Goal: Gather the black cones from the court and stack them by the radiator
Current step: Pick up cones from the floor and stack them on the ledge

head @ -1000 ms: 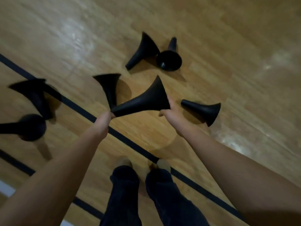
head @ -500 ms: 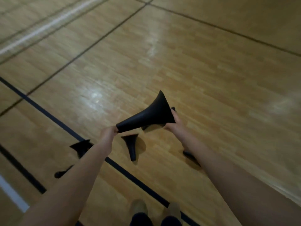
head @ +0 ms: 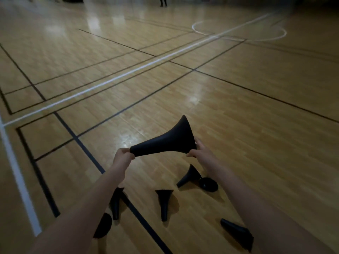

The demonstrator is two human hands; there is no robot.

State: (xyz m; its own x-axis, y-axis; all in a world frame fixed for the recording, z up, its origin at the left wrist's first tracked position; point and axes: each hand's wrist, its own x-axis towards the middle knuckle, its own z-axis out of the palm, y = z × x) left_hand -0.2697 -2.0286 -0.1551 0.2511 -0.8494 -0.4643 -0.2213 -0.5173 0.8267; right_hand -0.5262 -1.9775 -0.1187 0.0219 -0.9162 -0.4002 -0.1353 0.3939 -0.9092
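Observation:
I hold a black cone (head: 165, 142) sideways in front of me above the court floor. My left hand (head: 122, 158) grips its narrow tip and my right hand (head: 199, 153) grips the rim of its wide base. Below it, several more black cones lie tipped over on the wood: one (head: 164, 203) in the middle, one (head: 189, 176) beside a round-based one (head: 209, 184), one (head: 237, 233) at the lower right, and two (head: 115, 202) partly hidden by my left forearm. No radiator is in view.
The wooden court floor (head: 238, 107) stretches ahead, crossed by black and white lines. A white centre circle (head: 238, 32) is painted far off at the upper right. A person's legs (head: 162, 1) stand at the far end.
My view has tilted up from the floor at my feet to the far court. The held cone stays in both hands, now higher; the cones on the floor slid toward the bottom of the frame.

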